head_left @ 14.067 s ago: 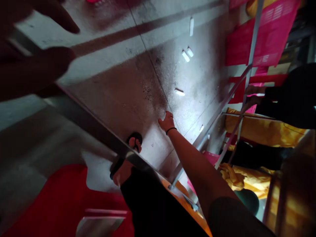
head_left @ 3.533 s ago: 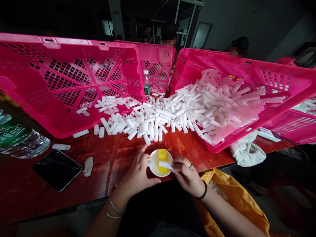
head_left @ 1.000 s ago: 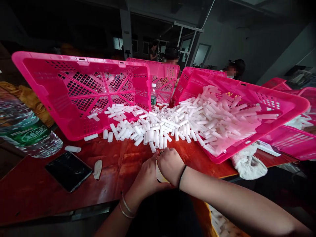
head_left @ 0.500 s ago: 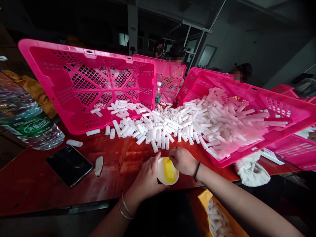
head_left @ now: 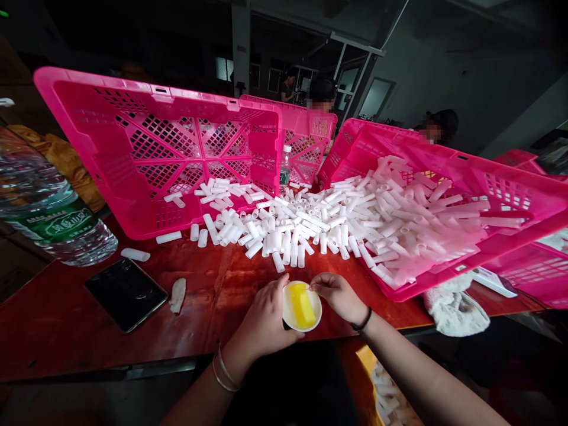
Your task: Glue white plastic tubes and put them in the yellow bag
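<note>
My left hand (head_left: pixel 268 316) is wrapped round a small white cup (head_left: pixel 288 312), tilted so that its mouth faces me. A smooth, bright yellow block-like piece (head_left: pixel 303 307) lies inside it. At the cup's upper right rim, my right hand (head_left: pixel 339 297) is closed in a pinch, its fingertips by the yellow piece's upper end. Something thin seems to be between them, too small to make out. Beyond the hands, many short white plastic tubes (head_left: pixel 293 228) lie heaped on the red-brown table (head_left: pixel 213 296).
Two pink crates, one left (head_left: pixel 155 94) and one right (head_left: pixel 501 171), lie tipped with tubes spilling out. A large water bottle (head_left: pixel 57 219), a phone (head_left: pixel 126 293) and a white scrap (head_left: pixel 177 294) are left. A white cloth (head_left: pixel 457 307) hangs right. People sit beyond.
My right hand has drawn back a little to the right, from over the cup to its rim. The yellow piece now shows more fully. My left hand keeps hold of the cup.
</note>
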Motion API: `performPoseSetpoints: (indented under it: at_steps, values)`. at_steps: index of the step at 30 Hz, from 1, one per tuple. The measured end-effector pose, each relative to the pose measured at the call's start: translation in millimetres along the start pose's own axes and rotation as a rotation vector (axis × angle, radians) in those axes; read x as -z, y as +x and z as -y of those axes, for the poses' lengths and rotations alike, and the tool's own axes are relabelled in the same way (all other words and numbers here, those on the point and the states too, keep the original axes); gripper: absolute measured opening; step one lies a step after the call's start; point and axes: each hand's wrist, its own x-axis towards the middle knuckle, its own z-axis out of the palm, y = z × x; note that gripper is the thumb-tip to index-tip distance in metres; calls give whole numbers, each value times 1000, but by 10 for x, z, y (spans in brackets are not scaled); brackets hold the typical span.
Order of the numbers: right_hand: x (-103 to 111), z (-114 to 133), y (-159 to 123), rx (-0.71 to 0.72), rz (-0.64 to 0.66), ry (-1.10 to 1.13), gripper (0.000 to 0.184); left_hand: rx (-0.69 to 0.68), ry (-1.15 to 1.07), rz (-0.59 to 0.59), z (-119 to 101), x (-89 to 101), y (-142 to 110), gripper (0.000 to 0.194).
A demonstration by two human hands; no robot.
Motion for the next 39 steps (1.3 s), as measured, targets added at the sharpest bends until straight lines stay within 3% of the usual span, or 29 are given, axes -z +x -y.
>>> performPoseSetpoints:
  at_steps: [7, 17, 24, 29, 35, 39]
  values:
    - [75, -52, 80, 9, 66, 81, 27, 12, -3, -12, -13, 0, 9, 106]
    - [298, -138, 219, 16, 121, -66, 29, 5, 8, 2, -22, 25, 13, 100]
    - [459, 32, 3, 118, 27, -250, 13, 0, 5, 3, -19, 15, 13, 102]
    - [545, 168, -255, 212, -105, -442, 16, 18, 7, 2, -20, 6, 0, 101]
    - [339, 361, -608, 517, 130, -698, 22, -15, -5, -12, -15, 1, -1, 100]
    - [119, 304, -640, 624, 41, -913, 24, -25, -24, -28, -27, 5, 6, 98]
